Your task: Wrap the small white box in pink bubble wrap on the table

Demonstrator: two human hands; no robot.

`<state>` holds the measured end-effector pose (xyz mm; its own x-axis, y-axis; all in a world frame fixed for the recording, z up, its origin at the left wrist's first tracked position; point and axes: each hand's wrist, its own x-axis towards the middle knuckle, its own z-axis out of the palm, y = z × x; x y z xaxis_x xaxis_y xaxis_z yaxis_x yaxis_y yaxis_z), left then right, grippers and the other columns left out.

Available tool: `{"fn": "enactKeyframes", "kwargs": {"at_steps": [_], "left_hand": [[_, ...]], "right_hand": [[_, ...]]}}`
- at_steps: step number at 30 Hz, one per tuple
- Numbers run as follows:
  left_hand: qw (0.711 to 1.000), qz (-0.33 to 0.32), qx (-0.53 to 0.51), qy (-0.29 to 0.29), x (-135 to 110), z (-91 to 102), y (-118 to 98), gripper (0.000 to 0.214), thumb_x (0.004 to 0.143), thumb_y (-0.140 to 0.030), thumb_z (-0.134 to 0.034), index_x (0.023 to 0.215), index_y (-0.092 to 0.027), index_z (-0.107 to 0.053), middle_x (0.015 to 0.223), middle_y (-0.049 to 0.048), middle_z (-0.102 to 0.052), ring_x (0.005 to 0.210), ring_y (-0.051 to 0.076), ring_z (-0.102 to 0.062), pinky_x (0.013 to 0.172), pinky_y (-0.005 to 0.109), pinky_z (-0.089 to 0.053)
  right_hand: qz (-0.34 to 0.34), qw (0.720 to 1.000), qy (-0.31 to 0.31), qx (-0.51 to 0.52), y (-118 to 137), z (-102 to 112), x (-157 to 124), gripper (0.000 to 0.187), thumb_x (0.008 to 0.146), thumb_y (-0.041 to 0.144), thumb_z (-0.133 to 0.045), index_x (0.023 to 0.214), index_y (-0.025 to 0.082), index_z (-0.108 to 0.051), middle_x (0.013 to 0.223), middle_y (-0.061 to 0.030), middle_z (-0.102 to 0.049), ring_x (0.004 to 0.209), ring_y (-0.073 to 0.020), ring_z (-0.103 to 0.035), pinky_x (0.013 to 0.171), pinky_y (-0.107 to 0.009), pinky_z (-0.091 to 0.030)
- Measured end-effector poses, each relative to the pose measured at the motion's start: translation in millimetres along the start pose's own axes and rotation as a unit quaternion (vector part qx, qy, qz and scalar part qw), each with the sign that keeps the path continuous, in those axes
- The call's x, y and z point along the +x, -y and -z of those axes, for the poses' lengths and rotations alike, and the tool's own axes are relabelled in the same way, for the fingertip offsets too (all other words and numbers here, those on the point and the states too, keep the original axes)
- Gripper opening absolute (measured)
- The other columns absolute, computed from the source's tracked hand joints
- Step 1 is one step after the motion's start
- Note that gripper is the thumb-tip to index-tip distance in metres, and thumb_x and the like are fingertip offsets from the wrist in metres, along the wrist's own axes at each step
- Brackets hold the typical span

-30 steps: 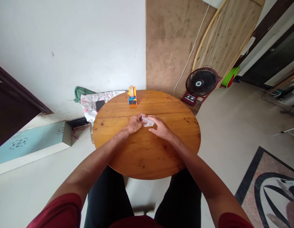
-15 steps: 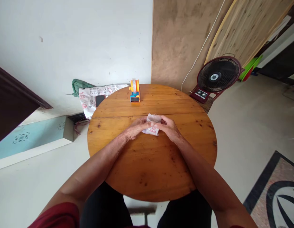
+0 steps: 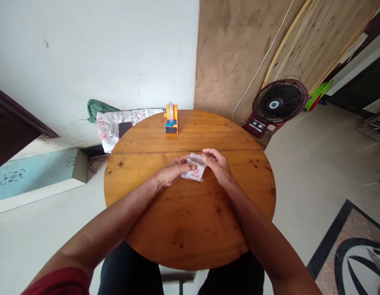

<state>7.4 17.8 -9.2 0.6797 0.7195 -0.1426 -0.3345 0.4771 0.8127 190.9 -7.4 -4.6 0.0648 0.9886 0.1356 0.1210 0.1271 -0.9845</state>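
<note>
A small clear plastic packet point(image 3: 194, 171) with red print lies between my two hands above the middle of the round wooden table point(image 3: 190, 213). My left hand point(image 3: 171, 172) pinches its left side with curled fingers. My right hand point(image 3: 218, 166) grips its right side, fingers bent over the top edge. An orange and blue tape dispenser point(image 3: 171, 119) stands at the far edge of the table, well beyond both hands.
A dark red floor fan point(image 3: 277, 105) stands to the right behind the table. A printed white sack point(image 3: 116, 123) and a green bag point(image 3: 96, 108) lie by the wall on the left. Wooden boards point(image 3: 239, 53) lean on the wall.
The packet has gone from lying flatter under my fingers to being held up between both hands. The camera view has shifted slightly; the table now looks closer.
</note>
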Motion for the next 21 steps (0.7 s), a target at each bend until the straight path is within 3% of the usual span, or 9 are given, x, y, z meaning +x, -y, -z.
{"fn": "enactKeyframes", "kwargs": {"at_steps": [6, 14, 17, 21], "left_hand": [[1.0, -0.008, -0.02, 0.015, -0.6, 0.9, -0.3, 0.048, 0.068, -0.022, -0.081, 0.114, -0.016, -0.068, 0.101, 0.0082, -0.072, 0.085, 0.021, -0.067, 0.085, 0.048, -0.057], [1.0, 0.002, -0.006, 0.013, -3.3, -4.5, -2.9, 0.048, 0.064, -0.022, -0.084, 0.108, -0.015, -0.068, 0.097, 0.0073, -0.071, 0.084, 0.019, -0.065, 0.084, 0.045, -0.056], [1.0, 0.009, 0.005, 0.016, -4.0, -5.9, -2.3, 0.052, 0.063, -0.024, -0.085, 0.111, -0.016, -0.067, 0.099, 0.0068, -0.07, 0.086, 0.02, -0.066, 0.084, 0.044, -0.056], [0.999, 0.02, 0.027, 0.017, -3.4, -3.7, 0.1, 0.051, 0.063, -0.025, -0.086, 0.11, -0.016, -0.068, 0.102, 0.0066, -0.071, 0.087, 0.02, -0.067, 0.084, 0.039, -0.055]], "right_hand": [[-0.001, 0.998, 0.061, -0.007, 6.0, 12.3, 0.8, 0.049, 0.072, 0.035, -0.072, 0.118, 0.024, -0.059, 0.121, -0.007, -0.066, 0.111, -0.0243, -0.062, 0.098, -0.042, -0.046], [0.016, 0.997, 0.078, -0.023, 12.0, 14.3, -0.3, 0.037, 0.077, 0.039, -0.069, 0.111, 0.024, -0.063, 0.111, -0.0047, -0.071, 0.105, -0.0226, -0.065, 0.096, -0.04, -0.049], [0.059, 0.992, 0.061, -0.09, 15.7, 13.9, -1.4, 0.035, 0.077, 0.035, -0.071, 0.109, 0.024, -0.065, 0.11, -0.0051, -0.071, 0.104, -0.0223, -0.065, 0.097, -0.04, -0.048], [0.093, 0.989, 0.005, -0.114, 17.8, 14.3, -1.4, 0.016, 0.083, 0.036, -0.064, 0.089, 0.023, -0.07, 0.094, -0.0037, -0.073, 0.09, -0.0208, -0.067, 0.089, -0.038, -0.051]]}}
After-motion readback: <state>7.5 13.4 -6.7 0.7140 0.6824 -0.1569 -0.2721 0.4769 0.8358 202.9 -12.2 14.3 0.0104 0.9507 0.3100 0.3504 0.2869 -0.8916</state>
